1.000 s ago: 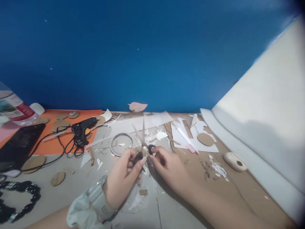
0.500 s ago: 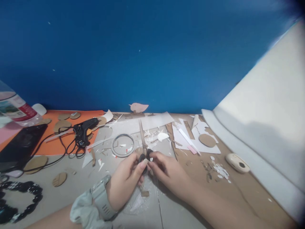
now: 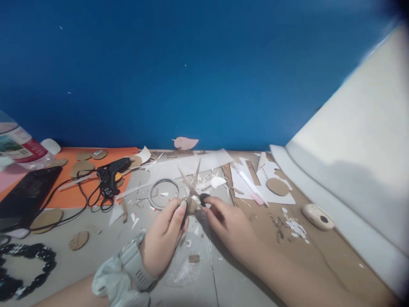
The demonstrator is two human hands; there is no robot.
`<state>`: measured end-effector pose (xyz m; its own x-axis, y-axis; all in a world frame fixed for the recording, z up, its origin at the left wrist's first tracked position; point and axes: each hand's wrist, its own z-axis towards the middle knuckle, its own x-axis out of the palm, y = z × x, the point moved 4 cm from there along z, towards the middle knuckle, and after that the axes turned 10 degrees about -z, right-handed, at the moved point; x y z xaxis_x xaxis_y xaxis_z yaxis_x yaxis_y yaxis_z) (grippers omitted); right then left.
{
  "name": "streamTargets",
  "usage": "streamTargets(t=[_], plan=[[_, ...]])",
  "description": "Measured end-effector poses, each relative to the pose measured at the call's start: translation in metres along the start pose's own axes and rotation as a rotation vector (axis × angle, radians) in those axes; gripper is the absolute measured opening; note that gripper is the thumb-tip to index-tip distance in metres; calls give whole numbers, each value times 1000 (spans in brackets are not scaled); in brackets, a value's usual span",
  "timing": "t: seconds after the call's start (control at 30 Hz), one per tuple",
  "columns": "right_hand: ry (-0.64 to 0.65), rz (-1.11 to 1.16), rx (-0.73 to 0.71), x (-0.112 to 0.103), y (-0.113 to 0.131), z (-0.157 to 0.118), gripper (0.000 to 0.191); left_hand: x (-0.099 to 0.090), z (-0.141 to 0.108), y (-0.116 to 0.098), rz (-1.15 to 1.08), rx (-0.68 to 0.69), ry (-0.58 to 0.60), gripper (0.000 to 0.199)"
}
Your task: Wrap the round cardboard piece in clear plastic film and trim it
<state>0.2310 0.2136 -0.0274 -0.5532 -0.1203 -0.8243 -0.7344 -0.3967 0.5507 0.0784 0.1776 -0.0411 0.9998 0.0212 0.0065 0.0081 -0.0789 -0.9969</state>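
Head view: scissors [image 3: 193, 184] spread open between both hands [image 3: 171, 232].

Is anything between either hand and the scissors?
Nothing visible: the left hand and right hand both grip the scissors at their handles. A small tan piece shows between the handles, blocking neither hand.

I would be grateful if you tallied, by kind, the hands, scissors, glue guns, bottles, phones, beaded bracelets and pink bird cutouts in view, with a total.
Hands, left hand and right hand: 2
Scissors: 1 pair
Glue gun: 1
Bottle: 1
Phone: 1
Beaded bracelet: 1
Pink bird cutout: 1
Total: 8
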Motion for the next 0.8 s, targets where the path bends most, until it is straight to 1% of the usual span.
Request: streamTargets(t=[0.07, 0.13, 0.2, 0.3, 0.33, 0.37, 0.43, 0.47, 0.5, 0.53, 0.6, 0.63, 0.7, 0.8], plan=[[-13, -2, -12, 0, 0, 1, 22, -1, 0, -2, 52, 24, -3, 34], [-7, 5, -15, 1, 0, 2, 22, 0, -2, -3, 123, 59, 26, 32], [15, 31, -2, 2, -1, 3, 22, 2, -5, -3, 154, 86, 107, 27], [25, 113, 46, 2, -3, 6, 21, 7, -11, -5, 122, 136, 265, 21], [9, 146, 63, 1, -5, 7, 22, 7, -11, -8, 135, 167, 280, 22], [-14, 179, 77, -1, -6, 8, 22, 6, -11, -11, 183, 210, 266, 22], [-57, 232, 89, -3, -9, 10, 21, -1, -6, -22, 375, 303, 171, 19], [-67, 244, 84, -3, -10, 12, 20, -4, -3, -29, 499, 387, 152, 17], [-67, 246, 74, -2, -11, 13, 19, -8, 0, -34, 646, 427, 139, 16], [-64, 243, 63, -2, -12, 14, 18, -14, 4, -38, 803, 448, 82, 15], [-55, 230, 41, 0, -14, 17, 16, -22, 11, -42, 1118, 476, 81, 16], [-54, 228, 31, 1, -14, 18, 15, -27, 14, -41, 1228, 456, 75, 16], [-52, 236, 15, 3, -15, 18, 14, -32, 17, -36, 1333, 448, 97, 16], [-66, 235, 2, 1, -14, 16, 15, -32, 20, -26, 1416, 474, 104, 9]])
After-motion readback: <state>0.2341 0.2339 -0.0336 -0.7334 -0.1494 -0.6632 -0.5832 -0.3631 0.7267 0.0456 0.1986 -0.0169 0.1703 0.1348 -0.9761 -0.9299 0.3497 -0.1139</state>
